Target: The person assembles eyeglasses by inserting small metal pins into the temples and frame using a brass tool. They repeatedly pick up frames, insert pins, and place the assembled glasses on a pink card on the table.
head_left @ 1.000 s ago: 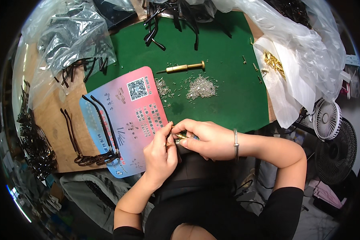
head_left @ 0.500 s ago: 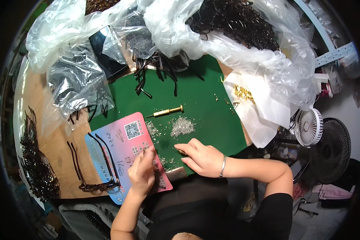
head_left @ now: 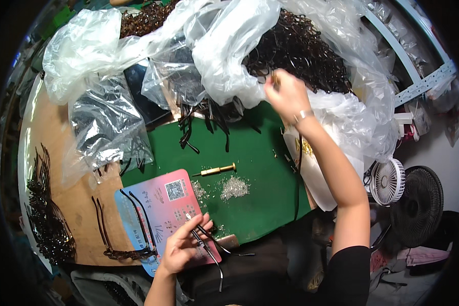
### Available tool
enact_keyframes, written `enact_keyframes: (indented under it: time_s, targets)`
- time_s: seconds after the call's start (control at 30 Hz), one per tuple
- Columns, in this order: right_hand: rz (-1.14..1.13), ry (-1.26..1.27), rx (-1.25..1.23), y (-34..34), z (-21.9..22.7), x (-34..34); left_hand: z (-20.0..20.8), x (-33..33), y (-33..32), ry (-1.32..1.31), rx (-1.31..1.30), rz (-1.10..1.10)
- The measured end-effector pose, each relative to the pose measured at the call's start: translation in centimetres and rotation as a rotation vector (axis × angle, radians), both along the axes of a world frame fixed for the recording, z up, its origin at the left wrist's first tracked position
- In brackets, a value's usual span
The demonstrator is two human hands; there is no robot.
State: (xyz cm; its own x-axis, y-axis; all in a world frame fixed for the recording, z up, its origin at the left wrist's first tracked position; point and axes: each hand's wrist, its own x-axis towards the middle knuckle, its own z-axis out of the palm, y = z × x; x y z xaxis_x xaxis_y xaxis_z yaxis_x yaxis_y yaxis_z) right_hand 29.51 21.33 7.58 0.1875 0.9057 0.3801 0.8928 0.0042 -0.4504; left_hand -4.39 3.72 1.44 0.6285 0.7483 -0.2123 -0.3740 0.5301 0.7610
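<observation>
My left hand (head_left: pixel 181 249), above the lower edge of a pink and blue printed card (head_left: pixel 158 201), holds two slim black eyeglass temples (head_left: pixel 207 246) that point down to the right. My right hand (head_left: pixel 290 98) is at the near edge of a heap of dark eyeglass frames (head_left: pixel 303 53) in clear plastic. Its fingers are closed around something small and brownish that I cannot make out. A thin dark strip (head_left: pixel 298 178) hangs below that wrist. A brass screwdriver (head_left: pixel 217 170) lies on the green mat (head_left: pixel 260 209), beside a pile of tiny silvery parts (head_left: pixel 234 187).
Eyeglasses with brown frames (head_left: pixel 130 252) rest at the left, partly on the card. Bundled dark temples (head_left: pixel 46 219) lie at the table's left edge. Plastic bags (head_left: pixel 107 122) cover the far side. Gold parts (head_left: pixel 306 148) sit on white paper. A white fan (head_left: pixel 387 181) stands right.
My right hand has gone from the mat's near edge up to the heap of frames. The left hand has turned and lowered, and temples now show in it. The view has shifted slightly.
</observation>
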Motion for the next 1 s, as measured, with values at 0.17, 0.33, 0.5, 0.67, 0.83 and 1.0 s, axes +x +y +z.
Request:
enact_keyframes:
  time_s: [0.17, 0.33, 0.5, 0.67, 0.83, 1.0]
  targets:
    - [-0.213, -0.196, -0.246, 5.8, -1.2, 2.3, -0.6, -0.5, -1.4, 0.319, 0.097, 0.273]
    - [-0.086, -0.024, -0.128, 0.2, 1.1, 3.2, 0.3, 0.4, -0.8, 0.56, 0.135, 0.352]
    - [0.009, 0.804, -0.291, -5.0, 1.2, 4.1, 0.1, 1.3, 0.5, 0.88, 0.359, 0.164]
    - [-0.016, 0.645, -0.251, -9.6, 4.4, 0.8, -1.4, -0.2, -0.5, 1.147, 0.722, 0.298]
    - [0.738, 0.105, -0.203, -17.6, 1.9, -7.7, -1.1, 0.2, -0.7, 1.167, 0.893, 0.344]
    - [0.962, 0.04, -0.288, -24.1, -3.8, -11.8, -0.3, -0.3, -0.8, 0.787, 0.264, 0.651]
